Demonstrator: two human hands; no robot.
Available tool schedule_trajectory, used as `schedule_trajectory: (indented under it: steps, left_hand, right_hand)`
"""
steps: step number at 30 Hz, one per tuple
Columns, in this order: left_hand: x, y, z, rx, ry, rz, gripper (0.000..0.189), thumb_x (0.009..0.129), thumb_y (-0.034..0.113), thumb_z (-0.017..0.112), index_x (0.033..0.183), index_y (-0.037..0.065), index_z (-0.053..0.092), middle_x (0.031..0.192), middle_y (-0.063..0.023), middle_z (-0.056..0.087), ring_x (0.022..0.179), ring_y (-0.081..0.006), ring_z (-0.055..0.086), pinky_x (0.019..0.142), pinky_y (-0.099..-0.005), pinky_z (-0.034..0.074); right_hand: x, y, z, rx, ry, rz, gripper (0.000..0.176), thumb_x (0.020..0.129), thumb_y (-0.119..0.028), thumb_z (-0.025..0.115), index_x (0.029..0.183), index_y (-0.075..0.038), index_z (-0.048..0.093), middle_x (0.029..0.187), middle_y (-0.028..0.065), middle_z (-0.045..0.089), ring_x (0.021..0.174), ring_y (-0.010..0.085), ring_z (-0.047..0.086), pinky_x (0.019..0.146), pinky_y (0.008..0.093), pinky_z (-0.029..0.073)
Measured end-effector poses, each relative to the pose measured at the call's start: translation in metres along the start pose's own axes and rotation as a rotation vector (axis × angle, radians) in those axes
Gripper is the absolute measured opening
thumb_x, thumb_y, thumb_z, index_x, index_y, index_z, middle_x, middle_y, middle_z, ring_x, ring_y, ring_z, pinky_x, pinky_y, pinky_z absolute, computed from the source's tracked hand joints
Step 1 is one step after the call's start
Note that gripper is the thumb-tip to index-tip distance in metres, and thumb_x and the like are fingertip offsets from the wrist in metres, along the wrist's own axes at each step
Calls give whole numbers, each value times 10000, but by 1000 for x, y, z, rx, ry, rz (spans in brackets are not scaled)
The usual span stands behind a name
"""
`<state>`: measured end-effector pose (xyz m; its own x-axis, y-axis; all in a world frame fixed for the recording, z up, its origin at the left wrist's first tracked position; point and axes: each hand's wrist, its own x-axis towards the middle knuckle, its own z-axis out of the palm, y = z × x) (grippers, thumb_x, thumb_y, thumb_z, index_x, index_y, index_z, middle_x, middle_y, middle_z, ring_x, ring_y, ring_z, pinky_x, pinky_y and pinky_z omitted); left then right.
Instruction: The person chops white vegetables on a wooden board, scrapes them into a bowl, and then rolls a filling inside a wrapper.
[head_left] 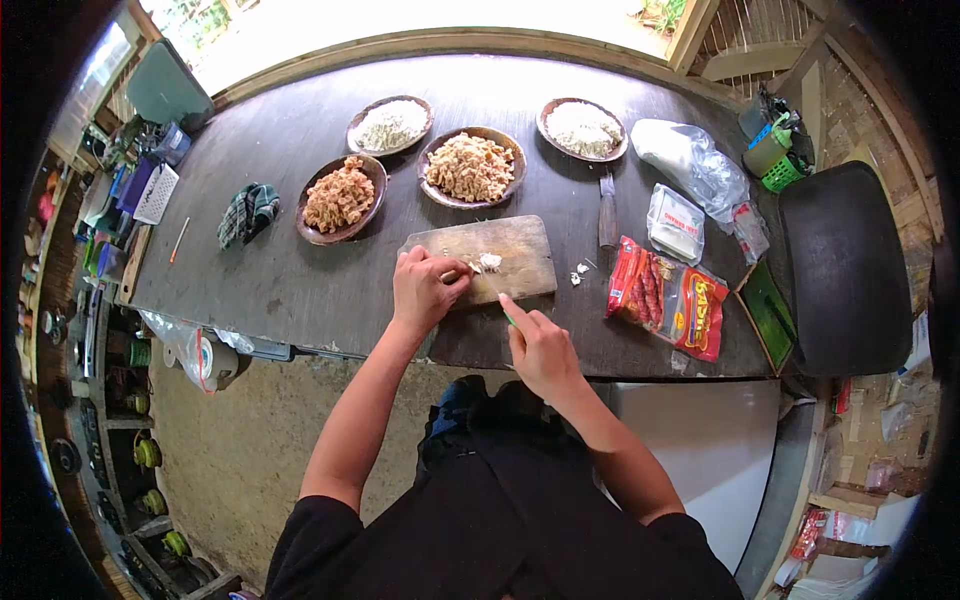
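Note:
A worn wooden cutting board [525, 240] lies near the table's front edge, with a small heap of chopped white pieces [489, 262] on it. My left hand [428, 287] rests at the board's left side, its fingers bunched at the white bits; what they pinch is hidden. My right hand [543, 352] grips a knife [494, 286] by its green handle, index finger stretched along the top. The thin blade points up and left, at the board beside the heap. More white scraps [578, 275] lie on the table right of the board.
Behind the board stand bowls of brown crumbly pieces [470, 166], reddish-brown pieces [340, 198] and white shreds [390, 126]. To the right are another knife [608, 215], a red sausage packet [668, 300] and plastic bags [690, 160]. A checked cloth [248, 214] lies left.

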<state>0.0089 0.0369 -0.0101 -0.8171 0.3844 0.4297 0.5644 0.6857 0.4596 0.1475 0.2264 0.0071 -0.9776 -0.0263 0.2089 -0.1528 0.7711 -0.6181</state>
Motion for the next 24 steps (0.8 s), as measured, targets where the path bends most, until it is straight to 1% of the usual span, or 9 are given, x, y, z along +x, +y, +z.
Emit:
schedule_trajectory:
  steps: [2,4,6,9,14,16,20,23,24]
  left_hand:
    - [-1,0,1,13,1,0,95,763,273,804,800,186,815,781,1,754,788,-215,568,778,-364,414]
    - [-1,-1,1,26,3,-3,94,762,270,801,795,182,812,782,1,754,790,-216,569,781,-365,416]
    - [-1,-1,1,33,12,21,111,749,241,823,804,144,810,817,11,769,771,-216,579,785,-362,437]
    - [0,2,-1,8,23,15,123,742,244,826,808,142,813,800,3,762,765,-215,578,778,-365,439]
    - [0,1,-1,32,9,-12,114,745,255,828,818,167,820,779,-2,752,755,-213,573,765,-364,440]
    - [0,5,-5,36,-9,-37,110,747,257,827,820,176,822,779,-1,751,753,-213,571,762,-362,440]
    - [0,2,-2,27,5,-22,106,749,262,822,817,180,820,773,2,743,752,-219,568,764,-361,436]
    - [0,0,0,38,2,-11,109,747,261,822,814,174,818,773,1,741,756,-224,568,767,-365,433]
    - [-1,0,0,56,-6,-6,112,745,261,824,812,172,816,775,0,742,758,-226,569,769,-368,432]
  right_hand:
    - [-6,-2,1,12,-13,-20,503,976,-105,602,1475,-132,540,867,172,619,712,396,683,661,498,584]
    - [-9,-5,5,9,-12,15,512,952,-79,615,1457,-141,563,866,162,615,742,399,665,665,504,556]
    - [-7,-5,7,-5,-19,21,511,953,-78,612,1457,-143,563,869,161,615,736,402,664,662,507,558]
    - [-3,-5,12,-53,-35,31,508,956,-78,606,1458,-147,563,875,160,617,724,408,664,657,514,561]
    - [4,2,19,-58,0,23,506,956,-81,613,1456,-145,565,867,157,614,712,411,664,653,515,562]
    - [3,4,19,-54,30,-34,518,974,-101,604,1486,-139,534,873,153,617,659,374,688,619,477,590]
    - [-1,2,16,-73,43,1,517,974,-103,603,1486,-133,533,873,156,619,670,386,684,624,486,587]
    - [-9,-2,13,-26,31,-18,517,972,-106,606,1483,-128,534,866,160,617,679,397,681,625,492,585]
    - [-10,-4,13,-7,29,0,519,959,-84,615,1471,-134,548,851,159,607,696,395,670,633,494,569]
